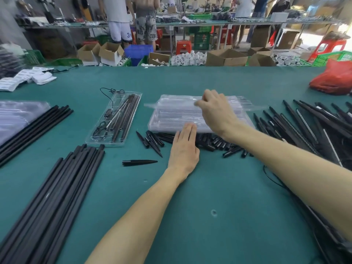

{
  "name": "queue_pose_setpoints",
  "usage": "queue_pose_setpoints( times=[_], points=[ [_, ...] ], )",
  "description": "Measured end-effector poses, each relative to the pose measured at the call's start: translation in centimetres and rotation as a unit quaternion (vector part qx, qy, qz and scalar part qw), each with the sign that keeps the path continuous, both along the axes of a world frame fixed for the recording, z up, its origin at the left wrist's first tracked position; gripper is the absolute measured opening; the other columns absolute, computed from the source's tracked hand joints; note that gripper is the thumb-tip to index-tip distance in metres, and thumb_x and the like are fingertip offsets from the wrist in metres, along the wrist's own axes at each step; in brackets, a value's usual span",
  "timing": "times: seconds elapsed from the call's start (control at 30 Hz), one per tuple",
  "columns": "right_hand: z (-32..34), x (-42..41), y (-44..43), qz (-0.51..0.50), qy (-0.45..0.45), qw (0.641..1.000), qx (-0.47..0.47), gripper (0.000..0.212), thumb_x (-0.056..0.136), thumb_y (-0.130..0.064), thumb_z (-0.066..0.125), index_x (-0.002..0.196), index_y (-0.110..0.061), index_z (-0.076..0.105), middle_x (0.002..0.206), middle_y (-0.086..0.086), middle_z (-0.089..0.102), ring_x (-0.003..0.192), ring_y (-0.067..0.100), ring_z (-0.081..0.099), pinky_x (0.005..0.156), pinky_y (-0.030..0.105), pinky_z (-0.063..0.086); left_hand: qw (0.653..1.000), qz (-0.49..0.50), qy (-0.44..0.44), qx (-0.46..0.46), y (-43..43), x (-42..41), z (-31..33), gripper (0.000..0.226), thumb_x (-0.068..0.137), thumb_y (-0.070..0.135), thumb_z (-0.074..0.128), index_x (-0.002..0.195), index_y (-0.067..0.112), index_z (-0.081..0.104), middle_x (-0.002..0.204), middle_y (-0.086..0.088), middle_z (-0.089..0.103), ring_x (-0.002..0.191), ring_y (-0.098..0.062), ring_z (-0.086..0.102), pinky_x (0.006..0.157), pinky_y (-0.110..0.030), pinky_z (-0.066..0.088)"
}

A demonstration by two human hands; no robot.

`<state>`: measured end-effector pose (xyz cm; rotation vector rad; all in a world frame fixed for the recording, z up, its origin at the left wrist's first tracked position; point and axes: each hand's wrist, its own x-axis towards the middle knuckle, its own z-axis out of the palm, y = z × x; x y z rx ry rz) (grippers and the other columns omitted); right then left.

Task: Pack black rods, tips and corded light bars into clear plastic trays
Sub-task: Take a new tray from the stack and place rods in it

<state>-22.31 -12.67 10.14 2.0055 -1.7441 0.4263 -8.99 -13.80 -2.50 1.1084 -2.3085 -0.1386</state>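
A stack of clear plastic trays [171,119] lies at the table's middle. My right hand [215,111] pinches the top tray [158,105] and lifts its far edge off the stack. With fingers straight, my left hand [183,147] rests flat against the stack's near edge. Black pointed tips [152,141] lie scattered in front of the stack, and one tip [140,162] lies alone nearer me. A filled tray [114,119] with rods and a corded light bar sits to the left. Black rods [57,197] lie bundled at the lower left. Corded light bars [304,126] pile at the right.
More clear trays [19,115] and a second rod bundle [34,130] lie at the far left. White packets [26,77] sit at the back left, and a red bag [333,80] at the back right. Beyond the green table [190,197] are boxes, crates and standing people.
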Motion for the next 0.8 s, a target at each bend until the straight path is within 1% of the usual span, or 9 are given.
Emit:
queue_pose_setpoints(
  times=[0.1, 0.23, 0.3, 0.37, 0.47, 0.53, 0.63, 0.67, 0.8],
  points=[
    [-0.8, 0.6, 3.9, 0.024, 0.036, 0.999, 0.033, 0.027, 0.089, 0.001, 0.054, 0.113, -0.007, 0.064, 0.104, 0.010, 0.050, 0.095, 0.028, 0.044, 0.080, 0.034, 0.032, 0.999, -0.014, 0.052, -0.010, 0.6, 0.4, 0.6, 0.065, 0.094, 0.003, 0.047, 0.156, 0.009, 0.028, 0.163, -0.006, 0.029, 0.152, -0.021, 0.021, 0.125, -0.039, 0.016],
    [-0.4, 1.9, 10.1, 0.054, 0.058, 0.997, -0.008, 0.031, 0.076, 0.006, 0.062, 0.104, -0.006, 0.068, 0.094, 0.011, 0.056, 0.087, 0.030, 0.053, 0.075, 0.037, 0.042, 0.943, 0.060, 0.291, 0.151, 2.0, 1.6, 2.6, 0.046, 0.095, 0.005, 0.046, 0.139, 0.019, 0.053, 0.129, -0.007, 0.063, 0.115, -0.025, 0.058, 0.102, -0.030, 0.045],
    [-0.5, 2.9, 13.3, 0.077, 0.058, 0.994, -0.046, 0.035, 0.073, 0.009, 0.061, 0.105, -0.004, 0.069, 0.089, 0.011, 0.057, 0.081, 0.030, 0.056, 0.070, 0.039, 0.046, 0.841, 0.077, 0.454, 0.283, 2.8, 3.1, 4.1, 0.039, 0.100, 0.006, 0.046, 0.136, 0.020, 0.056, 0.128, -0.008, 0.067, 0.115, -0.027, 0.063, 0.105, -0.039, 0.048],
    [-0.9, 4.1, 16.5, 0.098, 0.052, 0.991, -0.075, 0.040, 0.075, 0.009, 0.049, 0.108, -0.002, 0.070, 0.088, 0.011, 0.059, 0.078, 0.031, 0.057, 0.069, 0.040, 0.049, 0.701, 0.007, 0.577, 0.419, 3.6, 5.3, 5.2, 0.034, 0.105, 0.013, 0.044, 0.138, 0.015, 0.053, 0.135, -0.009, 0.064, 0.118, -0.022, 0.065, 0.099, -0.040, 0.054],
    [-2.1, 5.8, 21.2, 0.121, 0.036, 0.989, -0.082, 0.053, 0.077, 0.008, 0.033, 0.116, 0.000, 0.068, 0.089, 0.011, 0.058, 0.077, 0.031, 0.056, 0.068, 0.040, 0.049, 0.522, -0.070, 0.642, 0.556, 5.1, 9.7, 6.4, 0.047, 0.108, 0.036, 0.036, 0.136, 0.000, 0.050, 0.133, -0.022, 0.063, 0.116, -0.034, 0.067, 0.090, -0.048, 0.056],
    [-3.2, 6.8, 24.3, 0.130, 0.038, 0.988, -0.071, 0.055, 0.073, 0.008, 0.036, 0.117, 0.000, 0.068, 0.090, 0.010, 0.058, 0.076, 0.029, 0.055, 0.067, 0.039, 0.048, 0.474, -0.076, 0.644, 0.596, 6.0, 12.8, 6.4, 0.066, 0.107, 0.051, 0.027, 0.135, -0.004, 0.049, 0.132, -0.027, 0.062, 0.120, -0.042, 0.063, 0.100, -0.059, 0.050],
    [-5.3, 8.2, 28.1, 0.134, 0.031, 0.989, -0.056, 0.061, 0.077, 0.008, 0.022, 0.115, -0.004, 0.069, 0.089, 0.006, 0.057, 0.076, 0.025, 0.052, 0.066, 0.035, 0.045, 0.487, -0.064, 0.621, 0.610, 7.7, 17.0, 6.5, 0.076, 0.105, 0.058, 0.023, 0.134, -0.007, 0.049, 0.132, -0.028, 0.061, 0.121, -0.044, 0.061, 0.098, -0.062, 0.049],
    [-6.1, 8.6, 29.1, 0.136, 0.026, 0.989, -0.053, 0.064, 0.080, 0.007, 0.016, 0.114, -0.005, 0.069, 0.088, 0.005, 0.057, 0.075, 0.024, 0.050, 0.066, 0.034, 0.044, 0.518, -0.042, 0.604, 0.604, 8.3, 18.1, 6.5, 0.072, 0.105, 0.056, 0.027, 0.134, -0.007, 0.048, 0.130, -0.026, 0.063, 0.119, -0.042, 0.063, 0.097, -0.059, 0.052],
    [-8.5, 10.1, 31.9, 0.149, 0.020, 0.988, -0.025, 0.055, 0.077, 0.012, 0.035, 0.113, -0.009, 0.069, 0.089, 0.001, 0.055, 0.078, 0.021, 0.050, 0.071, 0.030, 0.043, 0.799, 0.091, 0.408, 0.432, 10.6, 19.7, 6.9, 0.050, 0.103, 0.023, 0.054, 0.146, 0.001, 0.041, 0.133, -0.013, 0.060, 0.118, -0.026, 0.063, 0.106, -0.044, 0.048]
  ],
)
